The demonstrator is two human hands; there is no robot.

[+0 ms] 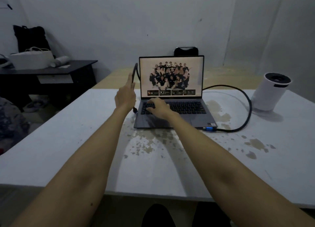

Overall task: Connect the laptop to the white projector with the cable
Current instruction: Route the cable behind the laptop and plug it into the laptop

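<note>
On the worn white surface, the cable's blue plug lies loose by the open laptop's near right corner. The right hand rests spread on the keys. The left hand's fingers grip the cable's other end beside the laptop's left edge. The white projector stands far right.

Grey laptop with black keys and pale-beige lit screen, black braided cable with blue plug, white projector with black top, white table mottled with brown worn patches.
</note>
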